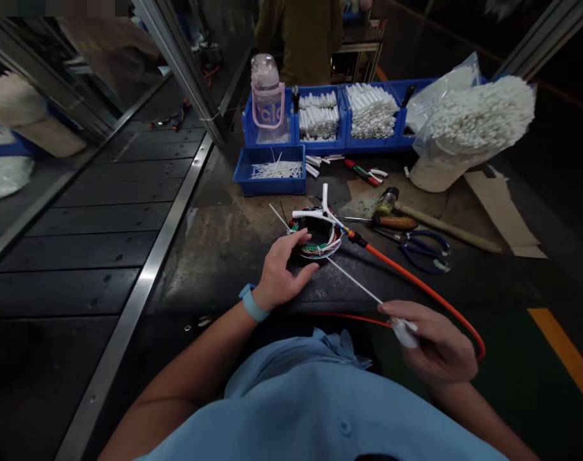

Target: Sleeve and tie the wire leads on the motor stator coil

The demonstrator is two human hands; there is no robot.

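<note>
Two hands, left hand [282, 272] on one wound coil [320, 235], right hand [435, 346] pinching one white tie [353, 282]

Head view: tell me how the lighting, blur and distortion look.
Head view: dim overall, light falling mostly on the bench middle around the wound coil and blue bins; the edges sink into dark. Wide-lens bending curves the conveyor rail and frame posts. The left hand and right hand are fairly sharp; the white bag of tubes glares slightly.

Factory assembly workstation, conveyor belt [103, 211] at 9 o'clock, blue parts bins [320, 118] of white sleeves at 12 o'clock, hammer [430, 218], scissors [423, 246] at 2 o'clock.
</note>
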